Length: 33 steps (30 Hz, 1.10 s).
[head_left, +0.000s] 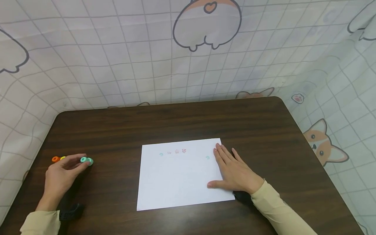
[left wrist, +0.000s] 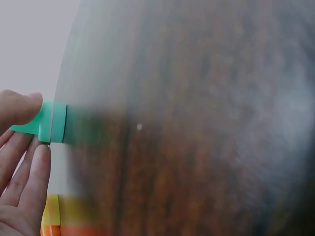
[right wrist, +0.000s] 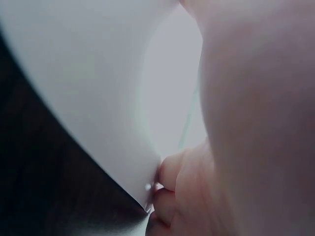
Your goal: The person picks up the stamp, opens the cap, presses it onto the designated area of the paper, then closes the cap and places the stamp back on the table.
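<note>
Paper (head_left: 176, 182) on table (head_left: 176, 122); stamps (head_left: 55, 159) left of paper; cloth (head_left: 129, 65) behind table.

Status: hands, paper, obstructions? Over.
Left hand pinches green piece. Right hand on right edge of paper. Orange piece, yellow piece beside left hand; nothing visible between green piece and paper.

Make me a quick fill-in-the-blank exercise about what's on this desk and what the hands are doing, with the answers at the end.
1. The green piece is in the left hand, between its fingers and ____.
2. The right hand rests partly on the paper, whose colour is ____.
3. Just beside the orange piece sits a second piece, coloured ____.

Missing words: thumb; white; yellow.
</note>
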### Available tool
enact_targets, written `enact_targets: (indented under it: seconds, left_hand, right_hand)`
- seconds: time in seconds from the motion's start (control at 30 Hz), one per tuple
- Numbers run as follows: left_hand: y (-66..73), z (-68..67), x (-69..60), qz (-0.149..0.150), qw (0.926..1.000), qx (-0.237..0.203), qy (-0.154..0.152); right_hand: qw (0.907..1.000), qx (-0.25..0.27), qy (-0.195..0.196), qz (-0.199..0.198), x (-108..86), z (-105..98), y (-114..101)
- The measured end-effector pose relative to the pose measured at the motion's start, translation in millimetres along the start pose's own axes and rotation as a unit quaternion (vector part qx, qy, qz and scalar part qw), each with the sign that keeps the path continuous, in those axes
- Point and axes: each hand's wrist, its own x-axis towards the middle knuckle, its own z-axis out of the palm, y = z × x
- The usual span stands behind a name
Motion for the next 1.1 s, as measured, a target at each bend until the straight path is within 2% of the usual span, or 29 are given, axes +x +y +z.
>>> enact_targets:
  seconds: [0.2,0.43,0.57,0.73,1.1]
  left_hand:
    - [2.7,0.5,1.5,-0.005,1.0000,0.001,0.005]
    - [12.9,3.6,1.8,-0.005,0.9996,-0.028,0.008]
    - [18.5,8.5,2.0,0.004,0.9993,-0.035,0.009]
    - [26.8,13.3,2.4,0.018,0.9997,-0.015,0.005]
    - [52.1,25.6,-2.3,0.034,0.9984,-0.046,-0.005]
  right_hand:
    - [1.0000,0.003,0.000,0.000,1.1,1,1]
    - [0.9999,0.011,0.003,-0.002,0.9,3,2]
    - [0.9999,0.010,0.005,-0.003,1.5,4,2]
    - [0.9999,0.010,0.003,-0.002,1.7,4,2]
    - [0.9999,0.012,0.002,0.000,1.5,3,2]
